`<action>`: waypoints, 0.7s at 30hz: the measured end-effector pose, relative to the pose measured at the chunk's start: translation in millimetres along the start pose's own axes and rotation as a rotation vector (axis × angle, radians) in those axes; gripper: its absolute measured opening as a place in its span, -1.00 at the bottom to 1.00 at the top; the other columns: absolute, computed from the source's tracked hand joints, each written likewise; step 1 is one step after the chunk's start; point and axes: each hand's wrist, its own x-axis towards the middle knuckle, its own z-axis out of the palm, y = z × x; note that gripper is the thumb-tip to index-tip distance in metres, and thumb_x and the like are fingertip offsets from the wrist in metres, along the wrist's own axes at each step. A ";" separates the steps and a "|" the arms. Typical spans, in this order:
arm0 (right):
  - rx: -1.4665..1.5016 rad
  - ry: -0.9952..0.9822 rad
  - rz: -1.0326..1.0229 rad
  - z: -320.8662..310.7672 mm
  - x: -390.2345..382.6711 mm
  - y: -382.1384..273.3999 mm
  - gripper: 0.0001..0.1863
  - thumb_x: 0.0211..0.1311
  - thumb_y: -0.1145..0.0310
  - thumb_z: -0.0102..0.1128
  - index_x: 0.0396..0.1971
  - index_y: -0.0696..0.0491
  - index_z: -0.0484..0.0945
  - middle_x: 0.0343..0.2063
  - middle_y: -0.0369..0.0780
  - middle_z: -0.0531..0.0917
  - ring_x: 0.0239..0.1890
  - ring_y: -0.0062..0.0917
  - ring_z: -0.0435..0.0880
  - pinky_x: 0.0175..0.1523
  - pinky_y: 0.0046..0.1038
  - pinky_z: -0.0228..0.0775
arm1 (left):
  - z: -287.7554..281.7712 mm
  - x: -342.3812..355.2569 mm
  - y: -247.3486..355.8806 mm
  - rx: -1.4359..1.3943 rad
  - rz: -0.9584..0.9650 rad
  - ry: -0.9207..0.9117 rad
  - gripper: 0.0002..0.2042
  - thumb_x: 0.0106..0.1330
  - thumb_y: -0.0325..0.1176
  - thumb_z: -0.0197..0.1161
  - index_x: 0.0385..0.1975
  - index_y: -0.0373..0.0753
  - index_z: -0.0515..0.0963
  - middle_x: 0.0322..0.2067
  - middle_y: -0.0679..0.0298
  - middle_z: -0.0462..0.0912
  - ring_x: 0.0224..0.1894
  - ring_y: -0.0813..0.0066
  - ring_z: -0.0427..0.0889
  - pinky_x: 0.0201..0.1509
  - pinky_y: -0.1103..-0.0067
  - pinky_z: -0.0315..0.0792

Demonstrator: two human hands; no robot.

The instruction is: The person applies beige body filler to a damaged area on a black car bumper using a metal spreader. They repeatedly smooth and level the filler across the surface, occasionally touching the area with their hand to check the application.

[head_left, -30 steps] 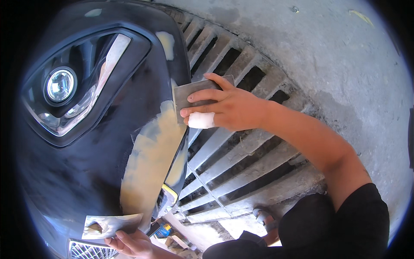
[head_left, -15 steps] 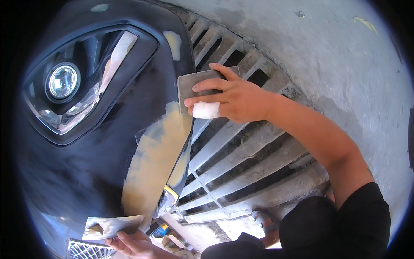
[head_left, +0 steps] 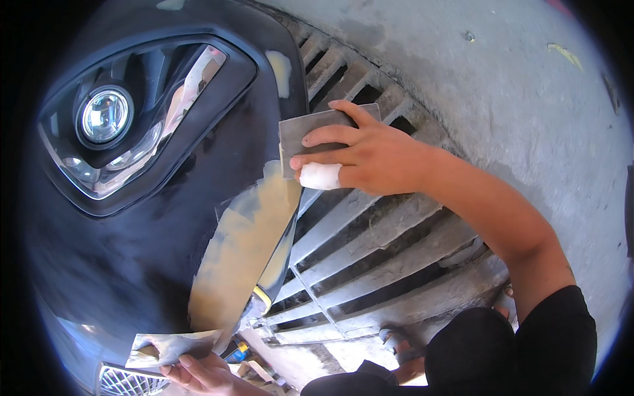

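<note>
My right hand, with white tape round one finger, holds a thin grey rectangular putty spreader. Its left edge meets the side of a dark car bumper, just above a long tan putty patch. Fingers lie spread across the spreader's face; my thumb is hidden. Low at the left, my left hand pinches a shiny, thin metal plate by its lower edge. A small brownish dab of putty sits on that plate.
A headlight fills the bumper's upper left, with a smaller pale putty spot beside it. Slatted floor grating runs under my right arm, bordered by grey concrete. A grille and small boxes show low down.
The whole view has shifted slightly, so the car and my right hand appear a little lower and further right. Both hands keep their holds; the spreader stays by the patch's upper end.
</note>
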 end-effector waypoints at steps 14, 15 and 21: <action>-0.126 -0.120 0.052 -24.0 19.3 -24.1 -0.74 0.19 0.40 0.18 -0.11 -0.06 0.64 0.05 -0.45 0.65 0.21 -0.52 0.44 0.33 0.10 0.18 | -3.6 -7.2 -5.0 -0.085 -0.025 0.000 -0.61 0.41 -0.42 0.11 0.23 -0.20 0.33 0.27 0.00 0.36 0.24 0.11 0.40 0.36 0.24 0.25; -0.111 -0.095 0.056 -24.9 19.5 -25.3 -0.70 0.19 0.41 0.18 -0.06 -0.08 0.61 0.04 -0.43 0.66 0.21 -0.49 0.45 0.33 0.12 0.17 | -3.0 -7.0 -6.0 -0.094 -0.018 0.007 -0.60 0.41 -0.43 0.10 0.23 -0.20 0.32 0.29 0.00 0.35 0.25 0.10 0.39 0.37 0.23 0.25; -0.111 -0.056 0.038 -24.5 22.2 -28.0 -0.70 0.20 0.40 0.18 -0.04 -0.10 0.57 0.04 -0.40 0.66 0.23 -0.44 0.46 0.32 0.16 0.18 | 2.2 -11.0 -1.1 -0.129 0.039 -0.073 -0.59 0.42 -0.45 0.08 0.26 -0.20 0.31 0.30 -0.01 0.33 0.26 0.10 0.39 0.39 0.23 0.23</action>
